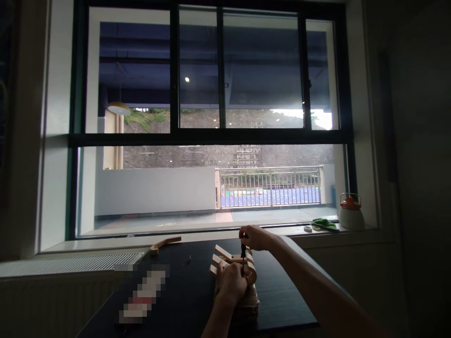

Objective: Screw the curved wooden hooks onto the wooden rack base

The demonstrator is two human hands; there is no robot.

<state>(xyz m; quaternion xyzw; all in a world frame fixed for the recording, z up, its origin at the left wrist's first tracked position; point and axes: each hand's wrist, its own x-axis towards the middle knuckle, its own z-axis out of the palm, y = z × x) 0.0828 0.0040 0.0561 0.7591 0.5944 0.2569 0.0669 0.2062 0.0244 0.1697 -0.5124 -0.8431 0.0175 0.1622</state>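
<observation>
My right hand (254, 236) is closed around the dark handle of a screwdriver (243, 251), which stands upright with its shaft pointing down. Below it is a light wooden piece (225, 256) with several slats and a rounded right end (252, 270). My left hand (232, 280) grips the near side of this wooden piece, beside the screwdriver's shaft. The tip of the screwdriver is hidden by the left hand. Under the wooden piece lies a brown block-like support (246, 303); its exact kind is not clear.
The dark table (282, 291) bears a bent wooden part (165, 244), small dark bits (189, 258) and a blurred-out item (144, 295) on the left. On the windowsill stand a white kettle-like pot (351, 216), a green cloth-like item (324, 225) and a tape roll (307, 229). A radiator (70, 267) is at left.
</observation>
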